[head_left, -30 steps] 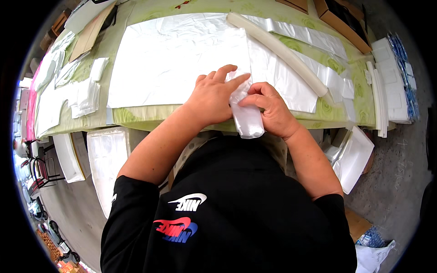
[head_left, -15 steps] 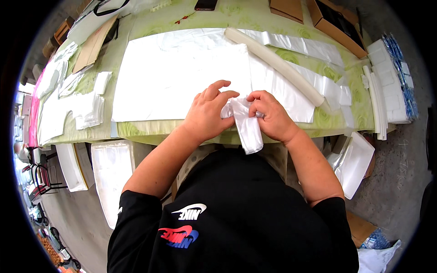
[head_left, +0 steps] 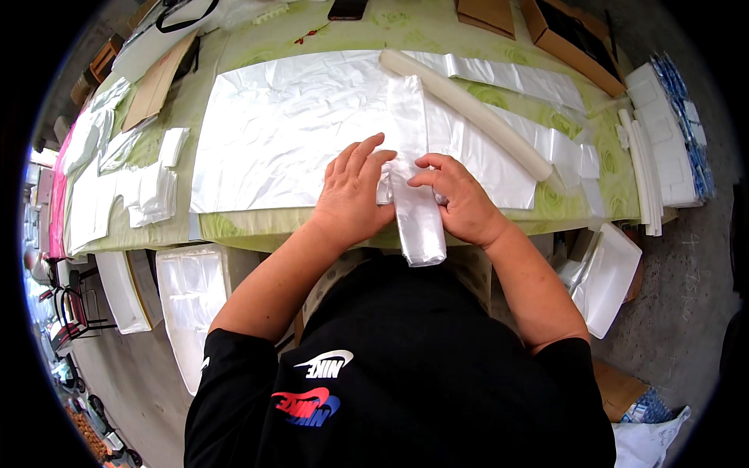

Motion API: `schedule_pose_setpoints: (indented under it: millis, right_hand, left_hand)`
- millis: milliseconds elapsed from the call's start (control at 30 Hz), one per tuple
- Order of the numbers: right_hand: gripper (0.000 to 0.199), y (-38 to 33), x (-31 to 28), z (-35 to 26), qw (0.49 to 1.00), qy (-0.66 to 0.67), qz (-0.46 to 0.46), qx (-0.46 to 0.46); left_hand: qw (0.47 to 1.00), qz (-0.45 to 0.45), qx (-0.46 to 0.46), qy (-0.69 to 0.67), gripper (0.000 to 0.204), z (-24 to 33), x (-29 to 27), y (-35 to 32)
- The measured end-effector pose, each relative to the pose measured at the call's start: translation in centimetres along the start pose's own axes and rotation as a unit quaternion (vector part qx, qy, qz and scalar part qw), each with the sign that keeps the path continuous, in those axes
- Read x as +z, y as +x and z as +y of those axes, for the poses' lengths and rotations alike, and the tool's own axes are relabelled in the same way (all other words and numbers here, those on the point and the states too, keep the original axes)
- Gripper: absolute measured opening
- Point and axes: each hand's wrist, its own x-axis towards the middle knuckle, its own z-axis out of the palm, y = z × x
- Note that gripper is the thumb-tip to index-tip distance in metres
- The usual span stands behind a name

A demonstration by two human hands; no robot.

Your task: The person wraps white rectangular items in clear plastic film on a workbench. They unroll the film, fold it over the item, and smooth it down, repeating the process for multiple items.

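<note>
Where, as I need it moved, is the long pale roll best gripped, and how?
Probably round the middle of the pale roll, from above, with the right hand, the nearer one, once free: the roll is long, slim and lies diagonally across white plastic sheets, its middle uncovered.

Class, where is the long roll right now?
In the head view, the roll slants across white plastic right of centre, beyond the right hand.
</note>
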Motion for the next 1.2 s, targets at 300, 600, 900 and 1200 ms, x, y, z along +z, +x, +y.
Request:
schedule_pose_setpoints:
  millis: [300, 600, 900, 1200]
  right_hand:
    - [0.041, -0.1, 0.3, 0.2, 0.999, -0.003, 0.016, -0.029]
    - [0.024, -0.2, 0.1, 0.9, 0.998, -0.037, 0.003, -0.047]
    - [0.017, 1.3, 0.2, -0.3, 0.961, 0.184, 0.036, 0.201]
    - [0.032, 5.9, -1.3, -0.3, 0.925, 0.078, -0.038, 0.37]
  left_hand:
    - [0.983, -0.124, 0.114, 0.075, 0.059, -0.5, -0.1, -0.3]
    - [0.993, -0.103, 0.055, 0.011, 0.056, 0.1, -0.4, -0.2]
    - [0.994, -0.059, -0.033, -0.083, 0.049, -0.5, -0.2, 1.2]
    - [0.99, -0.066, -0.067, -0.105, 0.078, -0.8, 0.2, 1.8]
